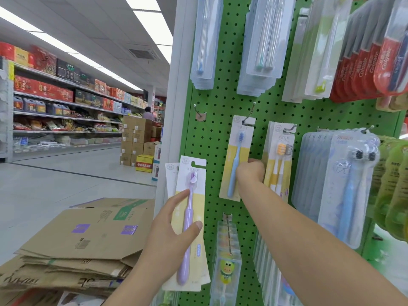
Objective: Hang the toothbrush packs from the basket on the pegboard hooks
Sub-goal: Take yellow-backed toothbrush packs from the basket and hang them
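My left grip [174, 219] pinched the purple toothbrush packs [191, 217] upright beside the green pegboard [216, 138]. My right grip [250, 173] curled around the blue toothbrush pack [237, 157], which hung from its hook [249, 115].

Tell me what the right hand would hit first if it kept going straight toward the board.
Probably the blue toothbrush pack that the right hand already grips on its hook; just behind it is the green pegboard. Depth between them is unclear.

two bare forearms, no sleeves; left hand [170, 226], right hand [250, 173].
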